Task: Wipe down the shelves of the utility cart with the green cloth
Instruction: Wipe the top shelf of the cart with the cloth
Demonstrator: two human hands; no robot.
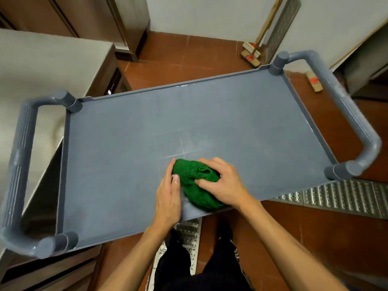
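The grey-blue utility cart's top shelf [168, 122] fills the middle of the view, with a tubular handle at each end. A bunched green cloth [195, 185] lies on the shelf near its front edge. My right hand [222, 183] lies on top of the cloth with its fingers curled into the fabric. My left hand [170, 192] is against the cloth's left side, fingers straight along it and thumb near the fabric. Faint streaks mark the shelf just beyond the cloth.
A steel counter [42, 66] stands to the left, close to the cart's left handle [21, 156]. Red tiled floor [189, 53] surrounds the cart, with a metal drain grate [340, 196] at the right. Brooms [252, 53] lean on the far wall by the right handle [352, 114].
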